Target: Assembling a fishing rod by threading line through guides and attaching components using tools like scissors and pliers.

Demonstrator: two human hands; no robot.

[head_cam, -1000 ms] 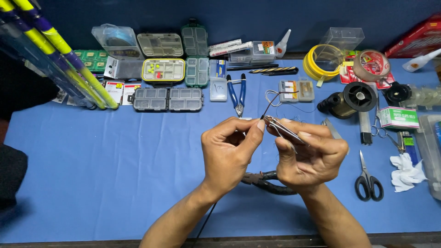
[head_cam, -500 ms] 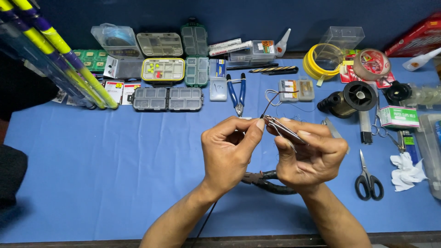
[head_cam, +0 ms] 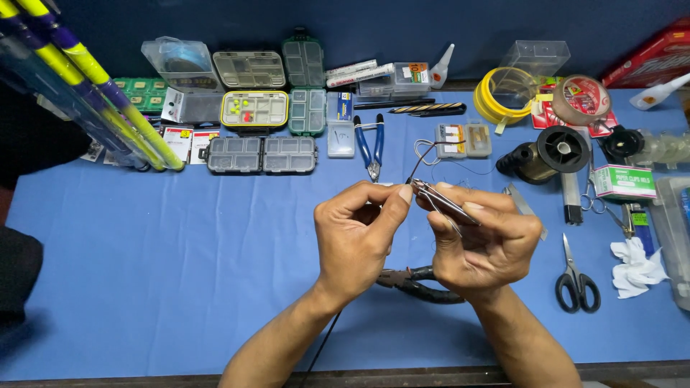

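two hands are meeting over the middle of the blue table [head_cam: 144, 287], both closed in a pinch. the right hand [head_cam: 483, 241] is gripping a small silvery metal clip tool [head_cam: 442, 203], fingers curled round it so its thin tip is pointing up and left. the left hand [head_cam: 359, 233] is pinching thumb and forefinger right at that tip, touching it. a thin dark wire [head_cam: 420, 154] is rising from the tip and looping back toward the far side of the table. can't tell exactly what the left fingertips are squeezing, too small.

just below the hands, a pair of black-handled pliers [head_cam: 417, 282] is lying flat on the table, partly hidden under the right wrist.

rest of the stuff is sitting along the far edge and right side. blue-handled pliers [head_cam: 369, 144] are lying just beyond the hands, next to a small clear box [head_cam: 340, 138]. a dark double tackle box [head_cam: 261, 154] is sitting to the left of that, with a yellow-rimmed compartment box [head_cam: 254, 109] behind it. yellow and purple rods [head_cam: 86, 79] are slanting across the top left corner. over on the right, black scissors [head_cam: 576, 276] are lying near the right hand, a crumpled white tissue [head_cam: 634, 264] is just beside them, and a black spool [head_cam: 562, 149] is sitting further back near a yellow coil of line [head_cam: 499, 104].
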